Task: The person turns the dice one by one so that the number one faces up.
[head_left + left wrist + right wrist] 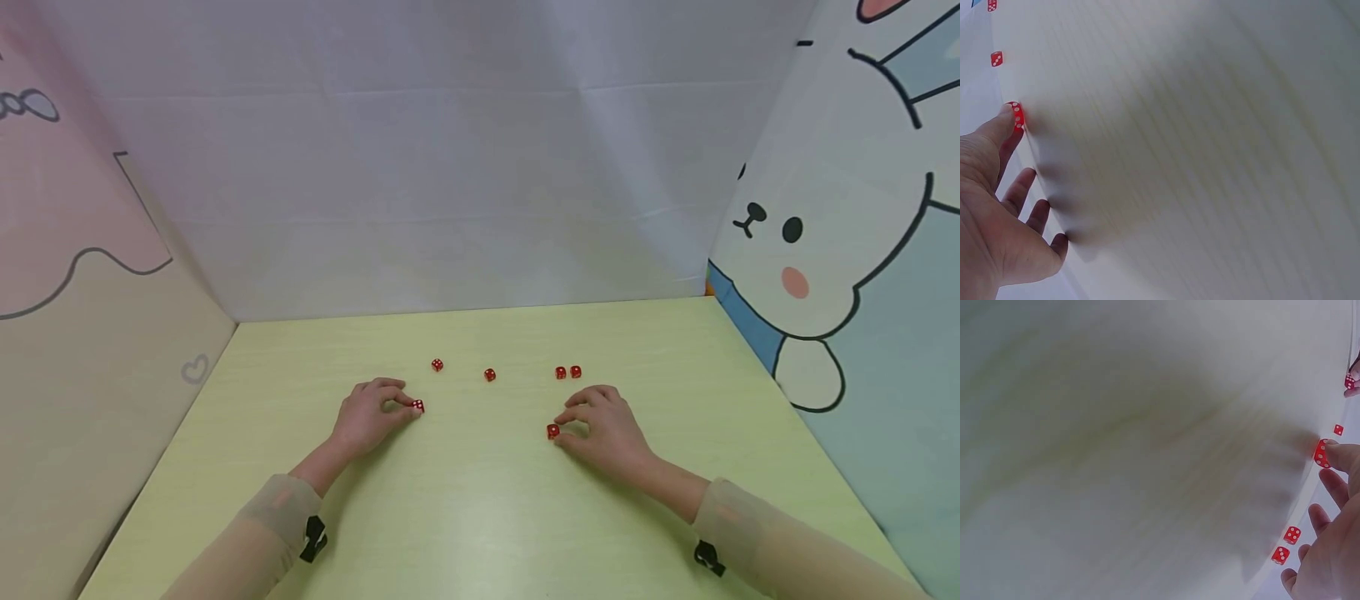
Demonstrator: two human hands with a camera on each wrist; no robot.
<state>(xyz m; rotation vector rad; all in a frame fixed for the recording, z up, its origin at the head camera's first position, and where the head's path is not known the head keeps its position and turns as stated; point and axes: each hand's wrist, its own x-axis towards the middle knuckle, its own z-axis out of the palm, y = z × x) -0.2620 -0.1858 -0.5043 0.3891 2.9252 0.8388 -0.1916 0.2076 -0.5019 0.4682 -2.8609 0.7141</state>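
Observation:
My left hand (375, 412) is at the left of the table, pinching a red die (418, 406) with white pips between thumb and index finger. In the left wrist view, that die (1017, 116) shows beside the thumb, and the other fingertips point down at the tabletop. Farther right, my right hand (607, 429) pinches a second red die (552, 432) by its thumb and forefinger. The right wrist view has this die (1322, 454) partly covered by the thumb, with the remaining fingers spread apart.
Beyond the hands, one loose red die (437, 365) lies at left and another die (490, 375) near the middle. Two more, a die (560, 372) and its close neighbour die (576, 372), sit side by side. A white sheet (450, 200) rises behind the pale yellow table (480, 517).

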